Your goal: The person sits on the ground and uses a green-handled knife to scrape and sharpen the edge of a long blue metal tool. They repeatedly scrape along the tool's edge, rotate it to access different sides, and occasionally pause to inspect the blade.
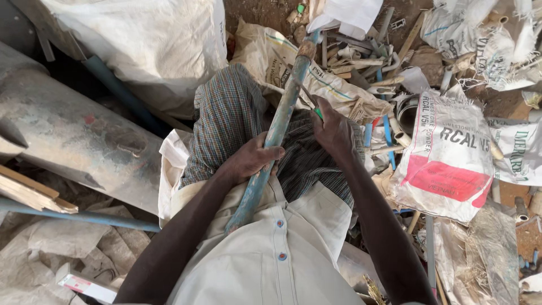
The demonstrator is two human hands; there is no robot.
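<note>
Buttoned cream shirt front (271, 260) is filling the bottom of the view, with a checked cloth (231, 121) lying over the lap just beyond it. Across that lap a long, worn blue pipe (276, 127) is running, its near end tucked against the shirt and its far, dirt-caked end pointing away toward the rubble. Left hand (251, 160) is wrapping around the pipe near its middle, fingers closed tight on it. Right hand (334, 131) is clenching a small green-handled tool (318, 113) just right of the pipe, its thin tip touching the pipe's side. Paint on the pipe is looking patchy and scuffed along most of its length, and the far end is still crusted, so the scraping appears only partly done. Right of the pipe, printed white sacks (451, 152) and loose pipe offcuts (384, 135) are lying heaped; left of it, a big grey cylinder (73, 135) is resting.
</note>
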